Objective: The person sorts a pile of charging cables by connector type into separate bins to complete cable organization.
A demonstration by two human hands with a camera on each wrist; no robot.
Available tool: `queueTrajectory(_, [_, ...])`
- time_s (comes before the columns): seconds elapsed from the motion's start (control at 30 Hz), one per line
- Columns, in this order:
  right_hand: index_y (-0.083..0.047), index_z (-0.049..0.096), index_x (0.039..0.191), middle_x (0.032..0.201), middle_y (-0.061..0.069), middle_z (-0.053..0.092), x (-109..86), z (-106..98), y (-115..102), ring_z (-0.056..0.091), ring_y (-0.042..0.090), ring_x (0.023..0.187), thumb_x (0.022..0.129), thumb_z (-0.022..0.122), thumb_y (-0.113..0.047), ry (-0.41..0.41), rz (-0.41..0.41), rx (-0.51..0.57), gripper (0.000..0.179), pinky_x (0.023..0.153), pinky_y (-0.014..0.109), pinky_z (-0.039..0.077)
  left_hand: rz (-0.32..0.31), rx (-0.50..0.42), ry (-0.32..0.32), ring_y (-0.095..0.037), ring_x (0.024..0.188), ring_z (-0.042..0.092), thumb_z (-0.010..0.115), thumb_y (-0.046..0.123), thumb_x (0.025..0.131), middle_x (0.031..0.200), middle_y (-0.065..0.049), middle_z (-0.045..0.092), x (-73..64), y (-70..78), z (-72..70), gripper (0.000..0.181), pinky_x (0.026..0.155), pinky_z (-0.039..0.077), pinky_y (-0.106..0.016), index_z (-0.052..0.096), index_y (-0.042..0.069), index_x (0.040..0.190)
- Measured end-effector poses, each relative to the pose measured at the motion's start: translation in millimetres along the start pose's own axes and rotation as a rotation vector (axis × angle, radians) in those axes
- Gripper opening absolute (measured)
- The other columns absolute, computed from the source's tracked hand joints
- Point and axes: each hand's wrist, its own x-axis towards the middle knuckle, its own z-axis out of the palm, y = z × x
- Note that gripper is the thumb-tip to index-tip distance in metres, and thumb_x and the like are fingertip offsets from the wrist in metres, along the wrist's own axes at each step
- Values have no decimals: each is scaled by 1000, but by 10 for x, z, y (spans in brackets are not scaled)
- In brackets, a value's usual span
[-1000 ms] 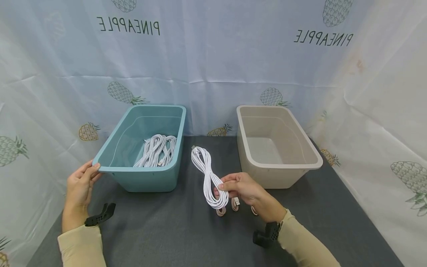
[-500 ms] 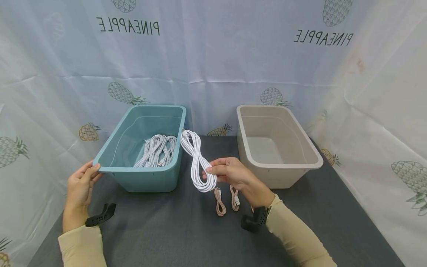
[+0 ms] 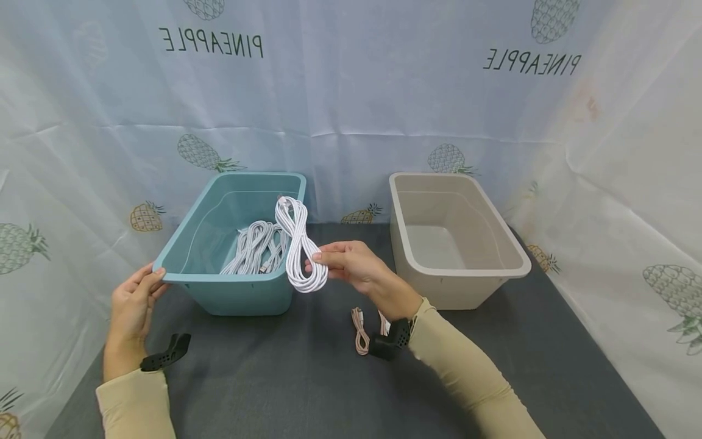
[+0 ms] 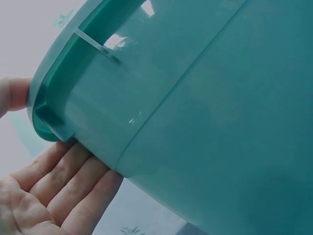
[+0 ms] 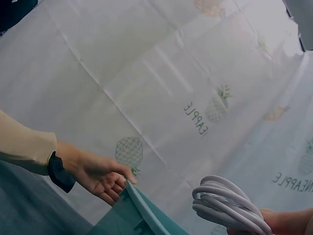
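Observation:
My right hand [image 3: 351,265] pinches a coiled white cable [image 3: 301,247] by its lower end, and the coil overlaps the right rim of the teal bin in the head view. The teal bin [image 3: 236,296] has more white cables [image 3: 255,247] lying inside. At that bin's near left corner, my left hand [image 3: 131,299] grips the rim. In the left wrist view the thumb lies on one side of the rim and the fingers [image 4: 73,183] are under it. Loops of the held white cable [image 5: 227,203] show in the right wrist view.
A beige bin [image 3: 455,289] stands at the right with nothing visible in it. Pinkish cables [image 3: 360,332] lie on the dark tabletop [image 3: 263,378], partly hidden by my right wrist's camera mount [image 3: 390,341]. A pineapple-print curtain [image 3: 351,91] hangs behind.
My right hand has carried the coiled white cable left and up, from over the pinkish cables to the teal bin's right rim. The left hand has stayed on its corner.

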Motion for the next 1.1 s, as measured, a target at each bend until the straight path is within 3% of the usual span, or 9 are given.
queueTrajectory(0.3, [11,59,121,70,-5,68,235,219,-148,67,3,65,92,61,-3,71,24,16,32,61,14,57,2,14,-3,-3,77,71,52,-5,94,94,6,76,8,4,7,27,72,58,-13,74,10,97])
queueTrajectory(0.5, [9,62,121,78,-2,68,413,363,-215,67,4,69,91,64,-3,90,34,20,32,74,19,60,-3,19,-1,-2,76,72,53,-5,94,93,6,76,8,9,8,26,71,58,-13,74,10,97])
queueTrajectory(0.6, [5,64,120,94,3,71,496,439,-257,67,5,75,90,66,-5,118,46,-4,32,85,25,60,-4,16,2,-2,76,71,53,-5,94,94,6,76,6,7,8,26,71,58,-13,74,11,96])
queueTrajectory(0.77, [2,67,116,122,15,67,662,597,-322,71,20,103,88,69,-7,159,62,-9,29,93,30,58,-6,22,5,-2,76,71,53,-4,94,94,7,75,2,-5,2,26,71,58,-13,75,11,95])
queueTrajectory(0.93, [2,69,112,120,18,68,937,786,-337,69,26,109,88,69,-12,205,-3,-32,28,90,31,59,-6,30,7,-2,75,71,53,-4,94,92,7,75,7,-5,-4,26,71,58,-13,75,11,95])
queueTrajectory(1.03, [5,60,124,123,20,65,1115,871,-293,67,28,113,90,68,-21,173,-27,-73,44,91,32,59,5,37,6,-1,76,70,53,-3,94,93,7,75,12,-9,-6,26,71,57,-12,74,11,95])
queueTrajectory(1.1, [4,52,133,128,20,63,1185,885,-237,64,29,117,91,68,-27,145,9,-128,56,94,32,58,0,38,-6,-1,78,71,53,-3,95,94,8,75,10,-23,2,26,72,57,-12,74,12,96])
